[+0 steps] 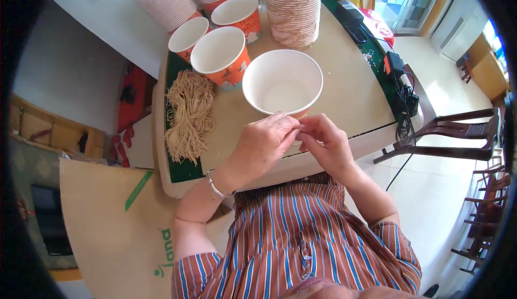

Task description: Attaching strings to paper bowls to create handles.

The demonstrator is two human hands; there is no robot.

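Observation:
Just in front of me a wide paper cup [283, 75] stands with its mouth up, white inside and with nothing seen in it. At its near rim my left hand [264, 141] and my right hand [327, 147] meet, fingertips pinched together. Whatever lies between the fingers is too small and hidden to make out. A silver band [215, 185] circles my left wrist. To the left, a loose bundle of beige string [189, 117] lies on the table. Beyond it stand three orange paper cups [229, 71] with white insides.
A tall stack of paper cups [293, 11] rises behind the near cup, with more stacks [161, 0] at the back left. Black adapters and cables [403, 86] lie along the right table edge [377, 137]. A wooden chair [458, 132] stands right; a cardboard sheet [107, 218] is lower left.

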